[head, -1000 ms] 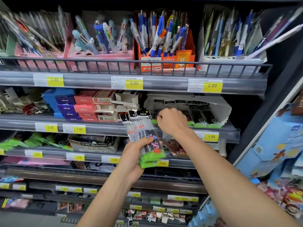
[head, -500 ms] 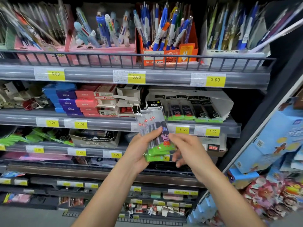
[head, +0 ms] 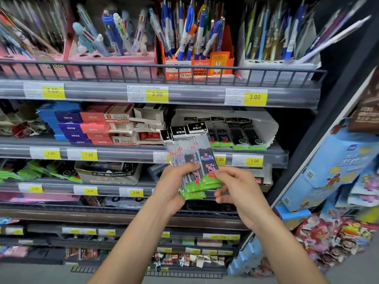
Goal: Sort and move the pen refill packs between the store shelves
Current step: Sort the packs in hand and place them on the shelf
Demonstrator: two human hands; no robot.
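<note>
Refill packs (head: 192, 160) stand fanned before the second shelf (head: 123, 152), left hand (head: 174, 189) curled round their green lower ends, right hand (head: 235, 187) pinching the front pack's right edge. They look light, slippery, floppy; best gripped low, together.

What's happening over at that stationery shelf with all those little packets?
A person is standing at a store shelf, holding a fanned bunch of pen refill packs in front of it. The left hand grips the bunch near its green lower ends, and the right hand pinches the front pack at its right edge. More of the same packs lie in a white tray on the shelf behind, under the row of pens in the orange box.
</note>
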